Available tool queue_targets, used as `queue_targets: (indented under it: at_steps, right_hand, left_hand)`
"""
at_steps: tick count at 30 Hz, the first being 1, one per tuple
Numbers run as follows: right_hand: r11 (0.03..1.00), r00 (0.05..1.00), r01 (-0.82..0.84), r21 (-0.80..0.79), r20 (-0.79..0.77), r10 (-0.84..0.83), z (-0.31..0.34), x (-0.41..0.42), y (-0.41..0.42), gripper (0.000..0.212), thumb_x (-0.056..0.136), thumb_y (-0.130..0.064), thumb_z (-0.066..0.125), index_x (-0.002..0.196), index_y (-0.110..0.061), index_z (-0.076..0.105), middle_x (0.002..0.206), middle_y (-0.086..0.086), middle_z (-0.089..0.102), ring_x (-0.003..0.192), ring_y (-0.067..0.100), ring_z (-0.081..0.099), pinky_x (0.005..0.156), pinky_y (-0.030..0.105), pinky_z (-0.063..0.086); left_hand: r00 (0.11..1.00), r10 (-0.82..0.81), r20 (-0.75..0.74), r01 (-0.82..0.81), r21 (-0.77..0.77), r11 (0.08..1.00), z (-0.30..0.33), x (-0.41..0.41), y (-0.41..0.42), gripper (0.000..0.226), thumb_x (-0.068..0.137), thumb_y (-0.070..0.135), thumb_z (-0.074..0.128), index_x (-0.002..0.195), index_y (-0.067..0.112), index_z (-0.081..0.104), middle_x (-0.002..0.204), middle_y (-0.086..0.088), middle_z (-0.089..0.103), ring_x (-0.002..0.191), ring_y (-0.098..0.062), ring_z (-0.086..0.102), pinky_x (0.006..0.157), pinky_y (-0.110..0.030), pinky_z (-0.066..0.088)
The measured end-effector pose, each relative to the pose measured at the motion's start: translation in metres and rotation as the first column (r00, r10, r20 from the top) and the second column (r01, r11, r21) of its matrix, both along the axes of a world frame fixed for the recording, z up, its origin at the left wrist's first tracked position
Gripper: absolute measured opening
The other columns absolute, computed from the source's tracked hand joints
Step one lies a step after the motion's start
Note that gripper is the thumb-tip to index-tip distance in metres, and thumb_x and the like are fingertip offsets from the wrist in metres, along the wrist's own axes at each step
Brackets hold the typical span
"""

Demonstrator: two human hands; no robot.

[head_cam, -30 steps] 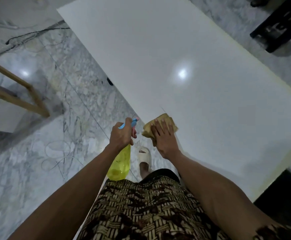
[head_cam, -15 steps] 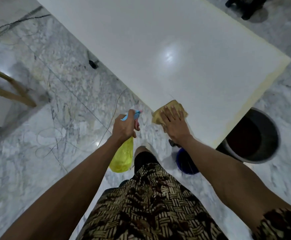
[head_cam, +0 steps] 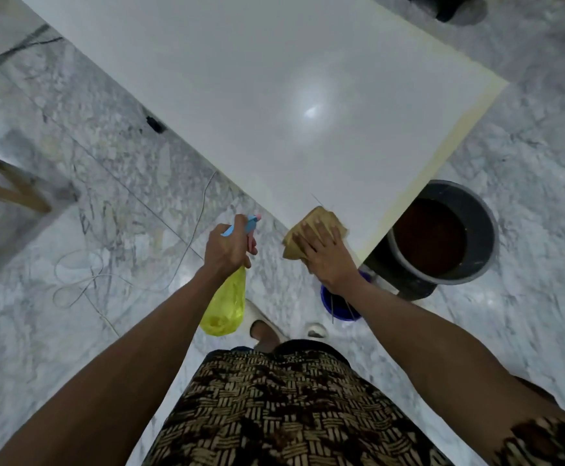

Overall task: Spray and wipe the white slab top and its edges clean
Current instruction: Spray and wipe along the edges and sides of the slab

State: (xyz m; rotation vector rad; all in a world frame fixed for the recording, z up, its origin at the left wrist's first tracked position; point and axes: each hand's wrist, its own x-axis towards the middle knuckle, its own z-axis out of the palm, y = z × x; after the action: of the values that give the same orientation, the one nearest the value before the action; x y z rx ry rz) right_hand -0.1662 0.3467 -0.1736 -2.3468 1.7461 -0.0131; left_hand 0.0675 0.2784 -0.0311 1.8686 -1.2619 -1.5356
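Note:
A large glossy white slab (head_cam: pixel 274 95) fills the upper middle, its near corner pointing towards me. A tan cloth (head_cam: pixel 311 227) lies on that corner, over the left edge. My right hand (head_cam: pixel 324 253) presses flat on the cloth with fingers spread and straight. My left hand (head_cam: pixel 229 248) grips the neck of a yellow spray bottle (head_cam: pixel 225 304) with a blue and pink trigger head, held off the slab's left side over the floor, the bottle hanging down.
A dark round bucket (head_cam: pixel 479 230) with brown inside stands on the floor by the slab's right edge. A small blue tub (head_cam: pixel 338 304) sits under my right wrist. Thin white cable (head_cam: pixel 82 284) loops on the marble floor at left. Wooden legs (head_cam: pixel 8 186) stand far left.
My right hand has slid the cloth along the slab's left edge to the near corner. The view has shifted, bringing the bucket and blue tub into sight. My left hand keeps the bottle alongside.

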Motion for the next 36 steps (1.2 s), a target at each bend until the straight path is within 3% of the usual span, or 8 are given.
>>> queue_targets:
  at_steps: [7,13,19,22,25,29,32,36]
  right_hand:
    - [0.994,0.995,-0.048,0.094,-0.079,0.056,0.012,-0.028,0.054,0.085,0.087,-0.042,0.068,0.156,-0.015,0.025,0.162,0.014,0.024,0.148,0.043,0.022,0.114,0.063,0.023]
    - [0.976,0.985,-0.112,0.189,-0.104,0.134,0.012,-0.054,0.085,0.059,0.099,-0.042,0.028,0.154,-0.018,0.034,0.162,0.011,0.027,0.147,0.042,0.024,0.115,0.063,0.023]
    - [0.913,0.996,-0.076,0.401,-0.01,0.087,0.043,-0.061,0.092,0.054,0.108,-0.039,0.024,0.159,-0.021,0.015,0.167,0.004,0.002,0.153,0.031,-0.004,0.121,0.056,0.007]
    - [0.83,0.972,0.006,0.558,0.193,-0.137,0.078,-0.069,0.086,0.05,0.108,-0.036,0.027,0.15,-0.01,0.034,0.154,0.019,0.036,0.141,0.034,0.034,0.113,0.051,0.031]
    - [0.72,0.76,0.021,0.693,0.457,-0.462,0.117,-0.079,0.071,0.039,0.107,-0.027,0.034,0.131,-0.007,0.057,0.121,0.019,0.063,0.099,0.028,0.058,0.089,0.041,0.048]
    - [0.627,0.35,0.127,0.769,0.557,-0.753,0.162,-0.088,0.036,0.042,0.105,-0.034,0.04,0.132,-0.009,0.058,0.13,0.01,0.062,0.111,0.026,0.061,0.101,0.043,0.049]
    - [0.632,-0.086,-0.032,0.774,0.628,-0.774,0.188,-0.083,0.006,0.041,0.103,-0.028,0.042,0.14,-0.015,0.054,0.137,0.008,0.06,0.119,0.029,0.059,0.1,0.049,0.049]
    - [0.641,-0.401,-0.137,0.756,0.549,-0.733,0.221,-0.062,-0.03,0.042,0.103,-0.033,0.045,0.134,-0.01,0.06,0.134,0.014,0.063,0.121,0.031,0.061,0.097,0.047,0.051]
  left_hand:
    - [1.0,0.025,-0.005,-0.025,-0.021,0.999,0.004,-0.05,0.042,0.049,0.106,0.04,0.04,0.088,0.014,0.077,0.065,-0.015,0.065,0.07,-0.033,0.072,0.042,-0.031,0.05]
    - [1.0,-0.01,0.007,0.01,-0.057,0.998,0.006,-0.082,0.078,0.048,0.113,0.027,0.036,0.108,0.002,0.077,0.072,-0.02,0.066,0.074,-0.034,0.071,0.046,-0.034,0.052]
    - [1.0,0.011,0.03,-0.008,-0.088,0.996,0.017,-0.091,0.093,0.052,0.11,0.037,0.039,0.077,0.014,0.073,0.069,-0.02,0.07,0.076,-0.045,0.075,0.05,-0.037,0.055]
    - [1.0,0.014,-0.002,-0.014,-0.121,0.993,0.029,-0.089,0.093,0.045,0.106,0.041,0.038,0.097,0.018,0.077,0.072,-0.019,0.066,0.076,-0.038,0.075,0.048,-0.035,0.055]
    - [0.997,0.064,-0.038,-0.068,-0.126,0.99,0.041,-0.085,0.086,0.045,0.113,0.033,0.039,0.1,0.013,0.078,0.067,-0.016,0.063,0.071,-0.032,0.071,0.041,-0.031,0.051]
    - [0.993,0.076,-0.089,-0.092,-0.187,0.978,0.067,-0.08,0.074,0.043,0.112,0.031,0.039,0.096,0.023,0.078,0.062,-0.014,0.059,0.066,-0.029,0.067,0.04,-0.031,0.051]
    - [0.987,0.097,-0.125,-0.122,-0.21,0.97,0.084,-0.072,0.058,0.043,0.112,0.032,0.039,0.107,0.018,0.079,0.065,-0.017,0.058,0.065,-0.03,0.065,0.04,-0.031,0.05]
    - [0.982,0.086,-0.167,-0.124,-0.23,0.965,0.105,-0.057,0.032,0.044,0.112,0.032,0.038,0.108,0.017,0.079,0.065,-0.017,0.06,0.064,-0.03,0.067,0.041,-0.031,0.05]
